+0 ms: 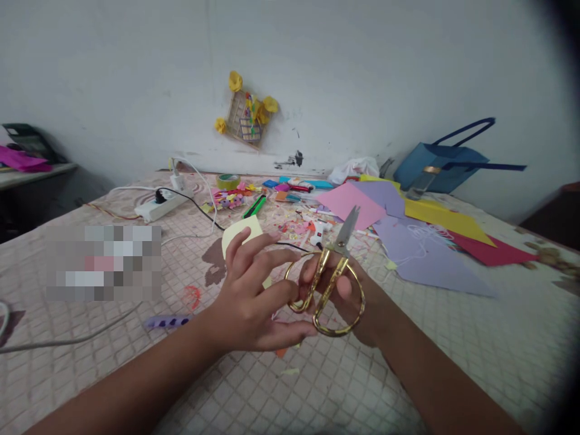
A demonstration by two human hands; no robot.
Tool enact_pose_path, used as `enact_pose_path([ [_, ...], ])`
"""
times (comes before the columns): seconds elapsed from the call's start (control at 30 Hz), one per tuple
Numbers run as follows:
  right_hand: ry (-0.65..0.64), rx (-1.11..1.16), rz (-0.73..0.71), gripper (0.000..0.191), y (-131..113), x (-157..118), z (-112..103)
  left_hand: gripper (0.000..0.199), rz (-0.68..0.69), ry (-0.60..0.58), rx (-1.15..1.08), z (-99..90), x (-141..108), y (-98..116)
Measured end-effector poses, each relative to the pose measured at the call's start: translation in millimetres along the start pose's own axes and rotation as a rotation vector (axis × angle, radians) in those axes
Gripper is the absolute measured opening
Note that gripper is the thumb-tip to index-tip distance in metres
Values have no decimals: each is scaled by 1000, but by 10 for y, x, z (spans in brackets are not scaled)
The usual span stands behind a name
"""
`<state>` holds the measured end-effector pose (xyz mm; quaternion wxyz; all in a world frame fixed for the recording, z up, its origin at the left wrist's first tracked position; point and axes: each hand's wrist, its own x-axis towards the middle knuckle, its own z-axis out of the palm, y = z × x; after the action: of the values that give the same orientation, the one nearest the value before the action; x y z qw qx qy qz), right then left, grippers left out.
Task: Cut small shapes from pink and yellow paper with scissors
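So the scissors [339,248] are up in the air over the middle of the bench [344,386], blades pointing toward its back edge and a touch right, tips only slightly apart. My worry is the handover-looking grip: both hands are crowded round the gold loops, so if one lets go early or a finger snags in a loop, they could twist or drop. A careless swing of the blades might also nick a finger or catch the cord by the glue gun [319,231], which sits just beyond them.

As for the fingers, the right hand [369,308] has the scissors gripped, thumb at the bigger loop, the others wrapped round the handles below the pivot. The left hand [251,308] is half curled, with fingertips and thumb up against the loops. Can't tell if it's really gripping them or just steadying. Same deal with the pale yellow paper [252,226] behind those fingers: pinched or only overlapped, no idea. If it's pinched, it could crease.

Further out, purple paper [426,260] and pink paper [353,205] lie toward the back right corner, and a power strip [158,208] sits back left.
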<state>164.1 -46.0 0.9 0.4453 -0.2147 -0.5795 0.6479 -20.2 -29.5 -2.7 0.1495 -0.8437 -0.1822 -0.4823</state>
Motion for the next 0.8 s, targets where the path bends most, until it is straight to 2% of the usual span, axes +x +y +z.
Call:
enact_pose_path([
  [0.1, -85, 26, -20, 57, -9, 13, 21, 39, -17, 14, 7, -6, 2, -36],
  [0.2, -79, 10, -22, 70, -56, 11, 79, 40, -28, 9, 2, -32, 12, -81],
  [0.33, -8, 4, -16, 69, -72, 1, 115, 39, 0, -9, -12, -44, 5, -90],
  [0.4, 30, 23, -51, 62, -39, 25, 89, 40, 15, -13, -30, -18, -19, -80],
  [0.5, 124, 44, -207, 48, 26, 107, -1, 51, 10, 116, -113, 49, -69, -76],
  [0.57, 187, 22, -268, 50, 58, 168, -70, 56, -4, 207, -158, 83, -92, -87],
  [0.6, 202, 13, -268, 52, 70, 190, -100, 57, -8, 211, -162, 90, -97, -94],
  [0.8, 114, -6, -144, 58, 140, 146, -130, 49, 17, 0, -76, 35, -48, -97],
])
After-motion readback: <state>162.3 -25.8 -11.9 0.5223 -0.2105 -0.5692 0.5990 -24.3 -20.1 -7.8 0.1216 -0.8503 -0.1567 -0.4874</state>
